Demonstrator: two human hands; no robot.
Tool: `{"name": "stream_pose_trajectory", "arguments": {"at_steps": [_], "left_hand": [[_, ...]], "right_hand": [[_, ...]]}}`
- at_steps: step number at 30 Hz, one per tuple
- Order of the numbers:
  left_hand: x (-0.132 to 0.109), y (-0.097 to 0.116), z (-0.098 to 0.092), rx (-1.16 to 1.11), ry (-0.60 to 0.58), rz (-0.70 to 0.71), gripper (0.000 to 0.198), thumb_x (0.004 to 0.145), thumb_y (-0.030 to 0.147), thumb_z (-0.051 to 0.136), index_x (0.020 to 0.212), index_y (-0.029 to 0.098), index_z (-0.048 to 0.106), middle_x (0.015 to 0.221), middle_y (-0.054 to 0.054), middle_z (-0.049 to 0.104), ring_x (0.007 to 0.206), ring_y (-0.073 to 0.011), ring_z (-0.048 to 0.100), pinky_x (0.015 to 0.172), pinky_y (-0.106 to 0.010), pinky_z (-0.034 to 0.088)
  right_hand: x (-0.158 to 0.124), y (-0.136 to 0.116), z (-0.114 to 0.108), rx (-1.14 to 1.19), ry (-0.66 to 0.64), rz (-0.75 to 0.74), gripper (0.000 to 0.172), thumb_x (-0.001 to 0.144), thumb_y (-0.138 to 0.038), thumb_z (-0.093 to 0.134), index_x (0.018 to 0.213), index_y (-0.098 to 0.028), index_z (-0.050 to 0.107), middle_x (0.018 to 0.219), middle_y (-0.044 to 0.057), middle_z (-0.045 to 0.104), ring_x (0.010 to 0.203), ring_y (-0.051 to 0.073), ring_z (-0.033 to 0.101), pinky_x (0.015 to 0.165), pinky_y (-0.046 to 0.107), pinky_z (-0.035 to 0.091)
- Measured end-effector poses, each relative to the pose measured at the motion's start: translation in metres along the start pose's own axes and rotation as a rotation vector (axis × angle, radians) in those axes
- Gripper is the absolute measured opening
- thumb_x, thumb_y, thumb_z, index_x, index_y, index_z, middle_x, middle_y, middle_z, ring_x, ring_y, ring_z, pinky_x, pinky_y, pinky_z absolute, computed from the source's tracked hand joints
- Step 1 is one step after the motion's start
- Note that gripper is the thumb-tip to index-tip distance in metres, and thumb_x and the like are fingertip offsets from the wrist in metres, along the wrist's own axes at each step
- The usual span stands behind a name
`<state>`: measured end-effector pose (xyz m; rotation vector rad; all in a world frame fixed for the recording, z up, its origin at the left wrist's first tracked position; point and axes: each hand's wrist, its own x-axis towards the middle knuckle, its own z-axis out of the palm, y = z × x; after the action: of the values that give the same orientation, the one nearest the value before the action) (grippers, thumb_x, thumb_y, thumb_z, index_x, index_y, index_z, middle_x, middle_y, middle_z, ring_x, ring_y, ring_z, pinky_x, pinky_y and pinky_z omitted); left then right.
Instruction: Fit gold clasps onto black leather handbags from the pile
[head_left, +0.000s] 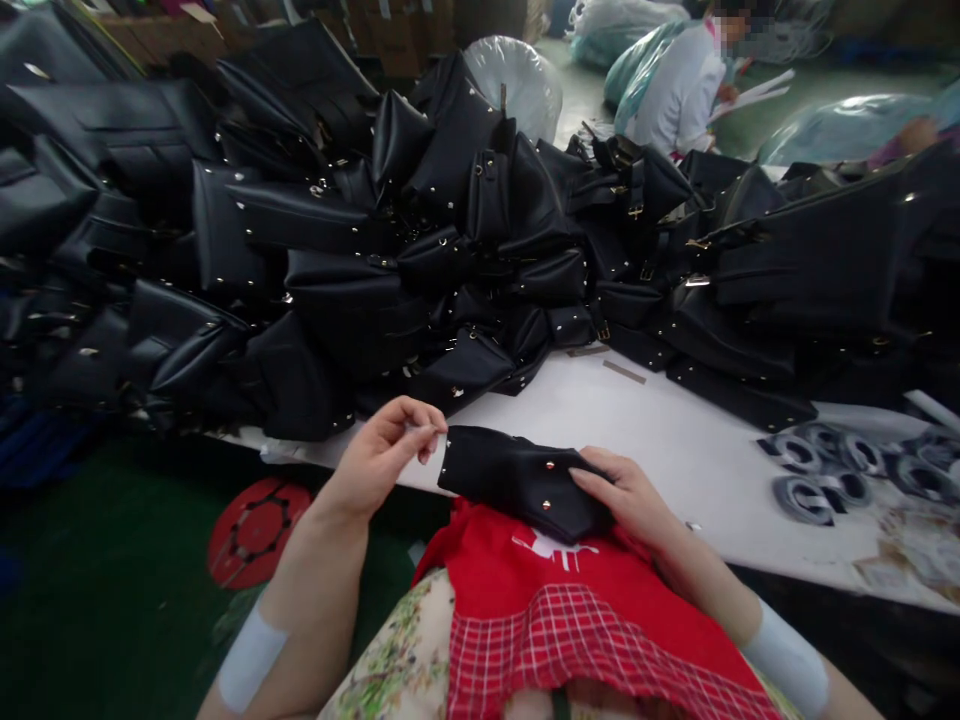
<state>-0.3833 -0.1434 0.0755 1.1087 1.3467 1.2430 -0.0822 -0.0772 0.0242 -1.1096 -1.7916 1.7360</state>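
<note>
A small black leather bag piece with metal studs lies across my lap, on a red apron. My right hand rests on its right end, fingers pressed down on it. My left hand hovers just off the piece's left end, thumb and fingers pinched together; what they pinch is too small to make out.
A big heap of black studded handbags covers the white table. Rolls of grey tape lie at the table's right. A red round stool stands on the green floor at left. Another person in white sits far back.
</note>
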Motion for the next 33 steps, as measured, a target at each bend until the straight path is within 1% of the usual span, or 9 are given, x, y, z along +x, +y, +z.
{"name": "stream_pose_trajectory", "arguments": {"at_steps": [2,4,7,12,17,21,24,29,33], "left_hand": [[-0.004,-0.014,-0.018,-0.085,0.192,-0.025,0.017,0.081,0.027,0.068,0.080,0.017,0.054,0.083,-0.003,0.063,0.055,-0.0079,0.046,0.052,-0.021,0.038],[-0.010,-0.029,-0.027,-0.051,0.242,-0.057,0.017,0.078,0.026,0.070,0.089,0.018,0.060,0.078,-0.001,0.063,0.056,-0.0082,0.047,0.053,-0.021,0.038],[-0.018,-0.049,-0.028,0.089,0.214,-0.140,0.024,0.081,0.029,0.066,0.102,0.018,0.067,0.077,-0.002,0.063,0.059,-0.0107,0.051,0.055,-0.022,0.041],[-0.022,-0.071,-0.028,0.467,0.198,-0.149,0.016,0.078,0.031,0.068,0.086,0.019,0.074,0.087,-0.006,0.070,0.084,-0.0207,0.061,0.079,-0.031,0.045],[-0.019,-0.082,-0.030,0.568,0.189,-0.193,0.016,0.073,0.031,0.071,0.083,0.019,0.075,0.084,-0.006,0.069,0.078,-0.0210,0.061,0.075,-0.032,0.045],[-0.016,-0.087,-0.031,0.376,0.198,-0.243,0.011,0.068,0.030,0.074,0.071,0.019,0.073,0.077,-0.005,0.068,0.076,-0.0211,0.059,0.074,-0.032,0.043],[-0.015,-0.091,-0.033,0.180,0.192,-0.275,0.017,0.065,0.033,0.077,0.068,0.017,0.070,0.071,-0.004,0.066,0.071,-0.0184,0.056,0.069,-0.029,0.042],[-0.019,-0.094,-0.040,-0.157,0.212,-0.277,0.034,0.074,0.049,0.068,0.077,0.015,0.063,0.074,-0.003,0.059,0.058,-0.0092,0.046,0.054,-0.022,0.037],[-0.020,-0.094,-0.046,-0.414,0.278,-0.270,0.028,0.070,0.035,0.079,0.079,0.016,0.061,0.081,-0.002,0.062,0.061,-0.0062,0.047,0.055,-0.017,0.037]], "right_hand": [[0.001,0.020,-0.009,0.237,0.057,0.140,0.032,0.080,-0.048,0.064,0.084,-0.017,0.071,0.079,0.005,0.067,0.073,0.019,0.060,0.070,0.030,0.047],[0.000,0.036,-0.016,0.419,0.113,0.256,0.037,0.072,-0.050,0.070,0.089,-0.017,0.073,0.081,0.006,0.071,0.072,0.021,0.063,0.072,0.033,0.049],[-0.005,0.046,-0.022,0.496,0.130,0.325,0.037,0.067,-0.047,0.075,0.091,-0.019,0.074,0.084,0.008,0.073,0.073,0.023,0.065,0.073,0.035,0.051],[-0.010,0.049,-0.022,0.508,0.080,0.357,0.029,0.070,-0.043,0.074,0.089,-0.022,0.076,0.087,0.007,0.074,0.076,0.024,0.067,0.075,0.035,0.052],[-0.009,0.052,-0.022,0.455,0.060,0.356,0.035,0.067,-0.045,0.075,0.090,-0.019,0.076,0.093,0.011,0.074,0.082,0.028,0.068,0.072,0.036,0.054],[-0.007,0.054,-0.023,0.460,0.020,0.324,0.031,0.071,-0.044,0.073,0.091,-0.021,0.077,0.094,0.009,0.075,0.080,0.027,0.069,0.076,0.037,0.055],[-0.007,0.055,-0.021,0.504,0.070,0.323,0.028,0.068,-0.042,0.077,0.087,-0.022,0.077,0.088,0.007,0.075,0.073,0.025,0.069,0.072,0.035,0.056],[0.000,0.065,-0.023,0.625,0.308,0.355,0.024,0.066,-0.037,0.078,0.083,-0.020,0.076,0.082,0.005,0.075,0.068,0.022,0.069,0.065,0.031,0.058],[0.015,0.087,-0.048,0.735,0.535,0.338,0.025,0.073,-0.037,0.070,0.092,-0.020,0.072,0.089,0.004,0.075,0.084,0.023,0.071,0.081,0.034,0.059]]}}
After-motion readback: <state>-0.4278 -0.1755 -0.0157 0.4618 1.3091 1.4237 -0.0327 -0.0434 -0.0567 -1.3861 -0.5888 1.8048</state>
